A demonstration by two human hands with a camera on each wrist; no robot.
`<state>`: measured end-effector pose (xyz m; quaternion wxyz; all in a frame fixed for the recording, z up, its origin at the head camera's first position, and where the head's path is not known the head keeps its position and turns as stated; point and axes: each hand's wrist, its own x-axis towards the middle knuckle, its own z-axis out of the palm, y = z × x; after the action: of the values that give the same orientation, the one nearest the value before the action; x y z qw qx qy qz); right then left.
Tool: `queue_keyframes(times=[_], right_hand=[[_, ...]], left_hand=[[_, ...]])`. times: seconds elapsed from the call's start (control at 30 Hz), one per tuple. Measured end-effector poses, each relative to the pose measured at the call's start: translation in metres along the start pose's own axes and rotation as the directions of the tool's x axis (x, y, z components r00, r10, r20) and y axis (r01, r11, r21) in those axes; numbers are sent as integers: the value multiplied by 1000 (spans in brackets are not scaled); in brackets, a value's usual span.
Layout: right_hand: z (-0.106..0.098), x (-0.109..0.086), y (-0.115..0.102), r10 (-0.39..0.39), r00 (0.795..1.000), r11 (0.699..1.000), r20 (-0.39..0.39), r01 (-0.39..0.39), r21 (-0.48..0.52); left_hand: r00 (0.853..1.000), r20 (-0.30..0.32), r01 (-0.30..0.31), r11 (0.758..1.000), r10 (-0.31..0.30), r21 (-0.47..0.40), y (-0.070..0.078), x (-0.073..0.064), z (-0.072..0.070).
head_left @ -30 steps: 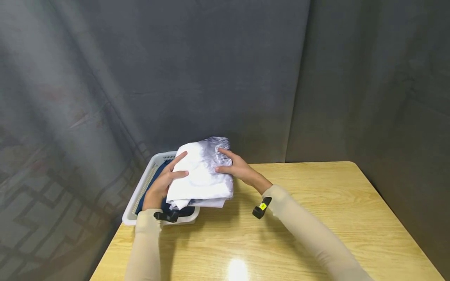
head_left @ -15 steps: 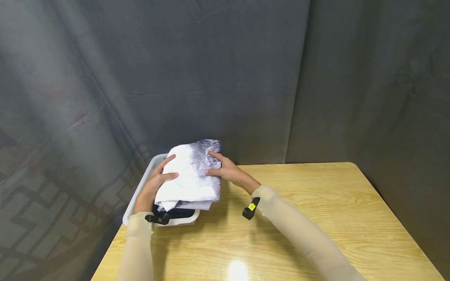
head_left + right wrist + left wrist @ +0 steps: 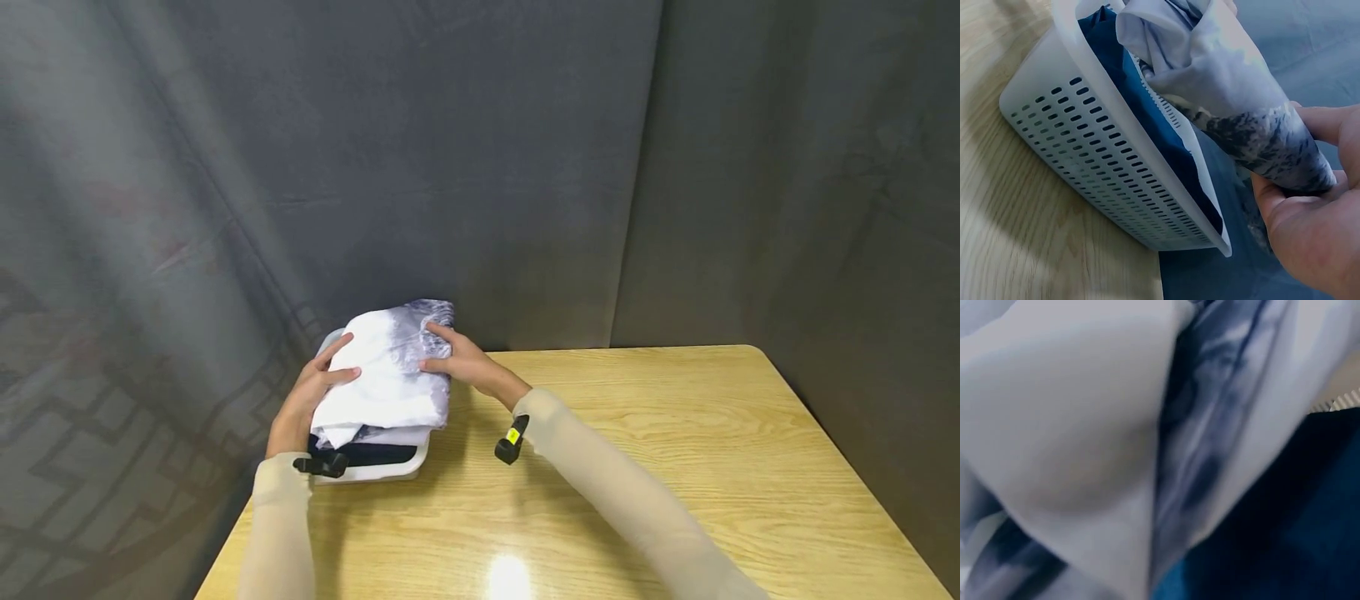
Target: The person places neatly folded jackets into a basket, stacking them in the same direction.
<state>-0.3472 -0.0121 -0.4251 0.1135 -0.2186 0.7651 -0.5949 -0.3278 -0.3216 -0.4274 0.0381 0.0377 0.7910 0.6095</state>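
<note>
Both hands hold a folded white garment [image 3: 378,379] with a dark grey print over the white plastic basket [image 3: 375,473]. My left hand [image 3: 306,398] grips its left edge, thumb on top. On the opposite edge, the right hand [image 3: 474,368] pinches the printed part; the right wrist view has this hand [image 3: 1310,231] with thumb and fingers around the fold. Dark blue cloth [image 3: 1166,140] lies inside the basket, below the garment. The left wrist view is filled by blurred white fabric [image 3: 1066,425] and blue cloth [image 3: 1291,519]; no left fingers can be made out there.
The basket, with slotted sides [image 3: 1097,150], stands at the left end of a light wooden table [image 3: 637,433]. A grey curtain [image 3: 465,167] hangs behind the table and along its sides.
Both hands have moved left and slightly down with the garment, from the basket's right side to over it. The garment now covers more of the basket. Both grips look the same.
</note>
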Motion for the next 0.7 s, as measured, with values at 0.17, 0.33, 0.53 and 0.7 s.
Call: queue_keyframes(times=[0.17,0.33,0.53,0.7], right_hand=[[9,6,-2,7,1000,1000,6,-7,3],[18,14,-1,23,1000,1000,11,-23,16],[25,16,0,33,999,999,17,-33,38],[29,17,2,45,999,996,14,-46,71]], left_hand=[[999,-28,23,1000,-23,9,-3,-1,-10],[999,-29,19,1000,-18,22,-7,-2,-18],[999,-22,25,999,-24,25,-14,-3,-24],[998,-34,62,998,-61,14,-19,-3,-27]])
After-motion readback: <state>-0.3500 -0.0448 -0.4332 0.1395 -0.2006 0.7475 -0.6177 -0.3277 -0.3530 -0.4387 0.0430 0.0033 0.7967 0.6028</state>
